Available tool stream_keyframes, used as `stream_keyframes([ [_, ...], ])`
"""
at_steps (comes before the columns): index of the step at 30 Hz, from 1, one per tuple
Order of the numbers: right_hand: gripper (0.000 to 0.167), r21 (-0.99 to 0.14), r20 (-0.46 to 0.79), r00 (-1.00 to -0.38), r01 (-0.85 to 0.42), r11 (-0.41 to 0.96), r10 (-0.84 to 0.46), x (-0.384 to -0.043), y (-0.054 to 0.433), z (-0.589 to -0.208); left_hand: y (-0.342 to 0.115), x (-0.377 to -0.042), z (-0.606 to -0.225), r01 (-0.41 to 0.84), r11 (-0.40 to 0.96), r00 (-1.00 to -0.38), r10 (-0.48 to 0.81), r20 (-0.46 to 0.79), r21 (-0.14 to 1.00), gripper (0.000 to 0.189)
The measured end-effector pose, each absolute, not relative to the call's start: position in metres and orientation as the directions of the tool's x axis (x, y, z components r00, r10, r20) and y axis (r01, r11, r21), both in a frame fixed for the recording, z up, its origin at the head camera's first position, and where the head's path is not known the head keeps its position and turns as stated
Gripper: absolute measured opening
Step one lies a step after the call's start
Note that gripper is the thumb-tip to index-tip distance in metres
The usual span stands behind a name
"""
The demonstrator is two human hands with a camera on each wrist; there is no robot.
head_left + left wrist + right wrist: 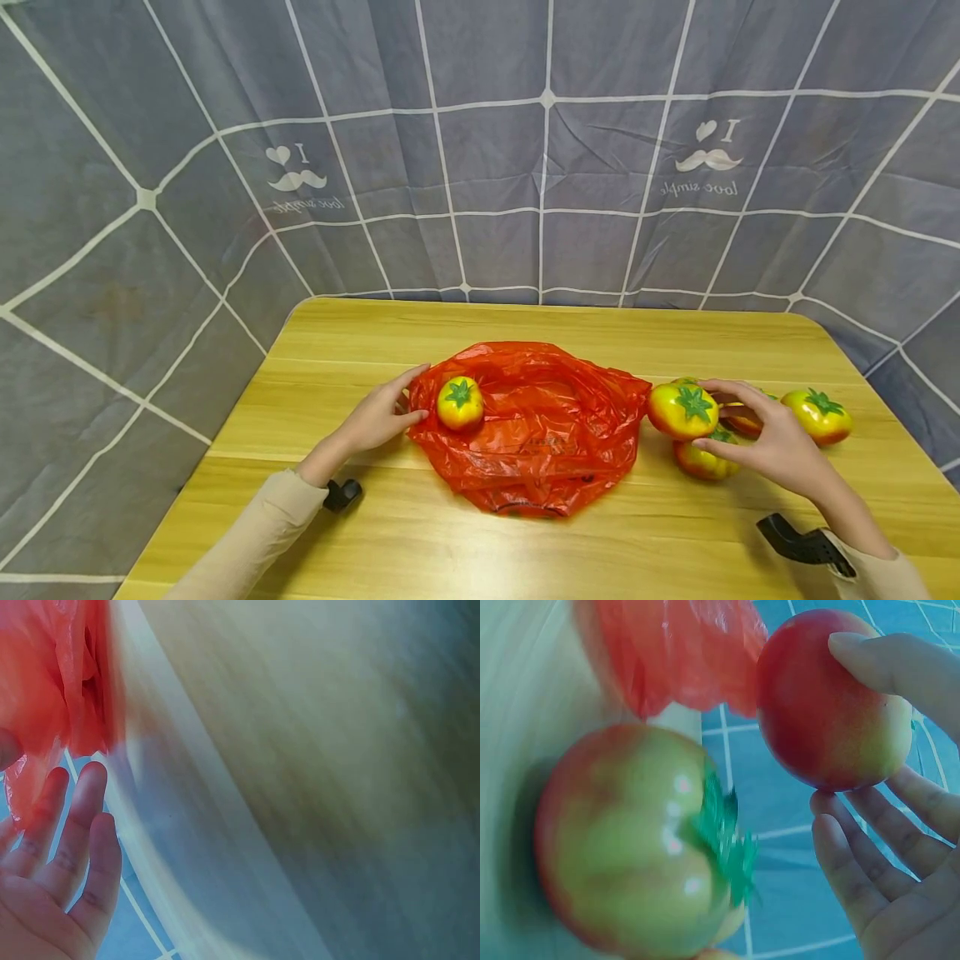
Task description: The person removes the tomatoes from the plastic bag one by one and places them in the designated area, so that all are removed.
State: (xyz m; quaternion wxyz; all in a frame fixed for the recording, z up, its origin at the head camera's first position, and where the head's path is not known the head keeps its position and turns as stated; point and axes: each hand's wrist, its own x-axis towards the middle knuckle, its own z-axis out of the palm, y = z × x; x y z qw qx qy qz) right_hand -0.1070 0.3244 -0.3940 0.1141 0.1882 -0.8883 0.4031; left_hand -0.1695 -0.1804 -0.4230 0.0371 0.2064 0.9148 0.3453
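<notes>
A red plastic bag (525,450) lies spread on the table with its mouth facing up. One yellow-red tomato (460,405) with a green leafy top sits inside at the left. My left hand (378,417) touches the bag's left rim, thumb and fingers spread apart; in the left wrist view the fingers (88,795) look nearly straight beside the red plastic. At the bag's right edge, my right hand (783,442) grips another tomato (825,705) between thumb and fingers. Just below it rests a tomato (705,458), seen large in the right wrist view.
Beyond my right hand a tomato (819,417) stands on the wooden table (600,554), and others are partly hidden behind the hand. A grey curtain (495,158) with white lines hangs behind the table. Black wrist mounts (802,546) sit at both wrists.
</notes>
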Motion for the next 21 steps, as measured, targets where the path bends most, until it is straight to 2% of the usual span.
stream_keyframes([
  [21, 0.069, -0.654, 0.356, -0.929, -0.328, 0.681, -0.106, -0.085, 0.38, -0.398, -0.18, -0.167, -0.421, 0.336, 0.686, -0.917, 0.396, 0.056, 0.646, 0.068],
])
